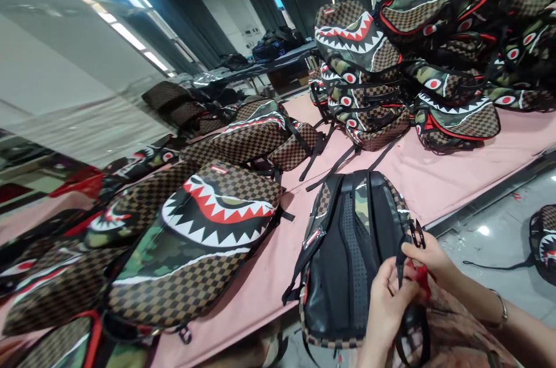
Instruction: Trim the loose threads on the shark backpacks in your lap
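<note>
A checkered backpack [347,263] lies with its black padded back panel and shoulder straps up, at the near edge of the pink-covered table. My left hand [384,298] is closed in a pinch on a black strap [400,263] at the pack's right side. Close beside it, my right hand [432,255], with a bracelet at its wrist, is closed around a red-handled tool [419,276]; its exact kind is partly hidden by the fingers. Dark open prongs [417,233] stick up above the right fingers. Whether they belong to the red tool, I cannot tell.
Left of the pack, a shark-mouth backpack [208,240] lies front up among several others. Stacked backpacks [360,78] stand at the back, with more to the right. The pink table cover [456,182] ends at a metal edge. Another bag [545,240] is on the floor at right.
</note>
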`<state>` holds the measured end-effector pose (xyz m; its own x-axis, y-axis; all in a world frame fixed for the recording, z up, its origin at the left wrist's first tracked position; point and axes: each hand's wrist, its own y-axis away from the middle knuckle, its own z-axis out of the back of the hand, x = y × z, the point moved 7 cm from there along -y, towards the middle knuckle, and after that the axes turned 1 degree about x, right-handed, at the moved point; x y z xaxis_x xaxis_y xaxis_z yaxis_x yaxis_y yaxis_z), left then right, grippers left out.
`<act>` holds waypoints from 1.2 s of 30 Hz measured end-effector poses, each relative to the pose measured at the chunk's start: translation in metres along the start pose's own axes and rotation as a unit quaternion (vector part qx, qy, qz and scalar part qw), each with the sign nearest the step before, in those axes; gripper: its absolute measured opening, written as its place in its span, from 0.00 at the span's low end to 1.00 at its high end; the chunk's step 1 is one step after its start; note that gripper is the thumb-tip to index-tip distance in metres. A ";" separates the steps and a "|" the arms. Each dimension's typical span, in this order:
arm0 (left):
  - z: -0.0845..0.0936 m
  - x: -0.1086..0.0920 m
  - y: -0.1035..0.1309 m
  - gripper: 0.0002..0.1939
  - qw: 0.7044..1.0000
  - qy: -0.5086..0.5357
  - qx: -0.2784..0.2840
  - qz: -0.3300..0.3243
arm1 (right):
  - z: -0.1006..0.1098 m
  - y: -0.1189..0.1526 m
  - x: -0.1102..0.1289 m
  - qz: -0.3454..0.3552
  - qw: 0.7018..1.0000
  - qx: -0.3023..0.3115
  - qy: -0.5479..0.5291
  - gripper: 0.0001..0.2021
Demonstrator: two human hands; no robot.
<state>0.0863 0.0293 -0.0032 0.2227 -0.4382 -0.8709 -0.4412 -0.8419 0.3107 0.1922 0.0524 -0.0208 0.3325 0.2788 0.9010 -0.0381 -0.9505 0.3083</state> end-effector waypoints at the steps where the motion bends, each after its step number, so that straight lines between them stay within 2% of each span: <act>1: 0.007 -0.006 0.000 0.15 0.995 -0.075 -0.057 -0.036 | 0.004 -0.001 0.002 0.012 1.000 -0.021 0.014 0.22; 2: 0.012 -0.011 0.002 0.14 0.985 -0.133 -0.093 -0.061 | 0.006 -0.002 0.004 0.022 0.999 -0.031 0.030 0.22; 4: 0.017 -0.013 0.003 0.13 0.977 -0.172 -0.113 -0.060 | 0.008 -0.004 0.006 0.034 0.997 -0.032 0.064 0.22; 7: 0.018 -0.003 0.005 0.17 0.992 -0.091 -0.088 0.015 | 0.010 -0.004 0.009 0.067 0.986 -0.018 0.152 0.18; 9: 0.020 0.000 0.007 0.18 0.993 -0.037 -0.103 0.044 | 0.015 0.001 0.016 0.119 0.962 -0.037 0.244 0.13; 11: 0.023 -0.003 0.009 0.18 0.990 -0.004 -0.132 0.050 | 0.022 0.011 0.028 0.191 0.918 -0.083 0.339 0.11; 13: 0.023 -0.005 0.010 0.19 0.988 0.010 -0.144 0.051 | 0.023 0.024 0.040 0.271 0.859 -0.103 0.422 0.12; 15: 0.022 -0.007 0.010 0.20 0.988 0.009 -0.144 0.049 | 0.017 0.037 0.050 0.349 0.792 -0.085 0.493 0.12; 17: 0.020 -0.008 0.009 0.19 0.990 0.000 -0.137 0.044 | 0.010 0.045 0.055 0.395 0.733 -0.056 0.551 0.14; 19: 0.018 -0.009 0.008 0.18 0.991 -0.010 -0.129 0.037 | 0.007 0.047 0.056 0.408 0.696 -0.037 0.590 0.16; 22: 0.016 -0.008 0.008 0.17 0.992 -0.018 -0.123 0.035 | 0.004 0.045 0.053 0.397 0.689 0.003 0.607 0.18; 30: 0.015 -0.009 0.009 0.16 0.994 -0.025 -0.107 0.028 | 0.002 0.042 0.048 0.364 0.739 0.053 0.564 0.20; 36: 0.020 -0.007 0.009 0.18 0.992 -0.080 -0.092 0.033 | 0.000 0.043 0.048 0.356 0.705 0.065 0.610 0.20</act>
<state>0.0635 0.0307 -0.0015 0.0503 -0.4516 -0.8908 -0.2802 -0.8625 0.4214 0.2062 0.0249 0.0359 -0.7878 -0.4407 0.4303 0.3271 -0.8913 -0.3141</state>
